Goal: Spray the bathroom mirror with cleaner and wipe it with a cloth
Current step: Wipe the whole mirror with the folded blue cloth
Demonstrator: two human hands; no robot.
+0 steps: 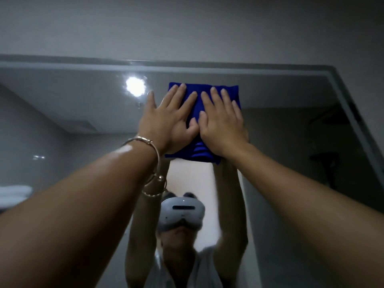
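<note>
We press a blue cloth (199, 152), seemingly folded, against the mirror (72, 100) at upper centre of the frame, left grip (166, 119) and right grip (222, 125) flat, fingers straight

Bathroom interior. A wide mirror (62, 96) with a pale bevelled border, mounted on a plain grey wall (187, 28), reflects a round ceiling light (135, 86) at 11 o'clock, a ceiling vent (83, 125) at 10 o'clock and stacked white towels (14, 193) at 9 o'clock.
</note>
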